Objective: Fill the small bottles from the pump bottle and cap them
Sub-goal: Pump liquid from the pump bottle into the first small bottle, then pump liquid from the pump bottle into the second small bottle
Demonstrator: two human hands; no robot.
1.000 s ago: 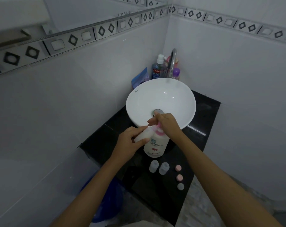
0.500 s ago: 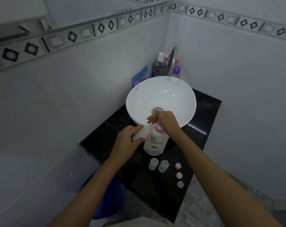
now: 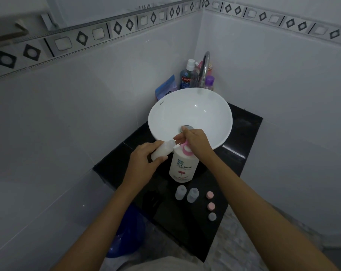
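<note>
A small bottle (image 3: 161,150) is held left of the right fingers (image 3: 178,138), above the pump bottle (image 3: 183,166) on the surface (image 3: 242,133).

Both bare forearms reach forward. The left hand (image 3: 144,161) is curled closed, its fingers (image 3: 161,158) wrapped in a grip. The right hand (image 3: 197,140) presses palm down, fingers bent.

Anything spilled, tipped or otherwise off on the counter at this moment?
Nothing stands out. The pump bottle stands upright, two small bottles upright and uncapped, three caps in a row; no spill visible on the counter.
</note>
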